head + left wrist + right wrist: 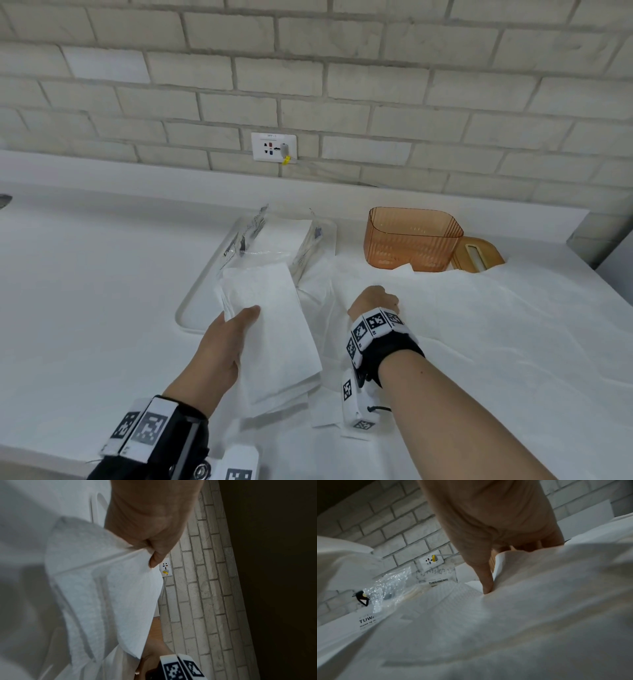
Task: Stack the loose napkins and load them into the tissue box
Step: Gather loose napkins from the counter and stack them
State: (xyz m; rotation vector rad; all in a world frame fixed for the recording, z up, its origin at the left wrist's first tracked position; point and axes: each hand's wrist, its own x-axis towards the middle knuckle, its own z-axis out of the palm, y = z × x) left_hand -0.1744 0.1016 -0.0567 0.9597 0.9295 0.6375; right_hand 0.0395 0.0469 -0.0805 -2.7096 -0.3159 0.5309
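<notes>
I have the white table (85, 291) filling my head view, running back to a pale brick wall (342, 68). Across its right half lies a wide, rumpled spread of loose napkins (496, 325), white sheets overlapping one another from near the tissue box down to my right forearm. To the left of that spread sits a white tray (191, 308) with a torn clear wrapper (246, 236) holding more folded paper at its far end. The tissue box (411, 236), an amber see-through tub, stands open and upright at the far right of the table, with its tan lid (478, 255) lying just beside it on the right, touching the edge of the spread. My left hand (222, 346) holds a stack of napkins (270, 325) over the near end of the tray; the left wrist view shows that grip closed, thumb pinching the sheets' edge against the fingers. My right hand (375, 301) is down on the loose spread, knuckles up; the right wrist view shows its fingers (488, 585) curled down into the paper with folds bunched round them, though I cannot tell how much paper that grip has taken. A wall socket (274, 146) with a yellow-tagged plug sits behind the tray.
</notes>
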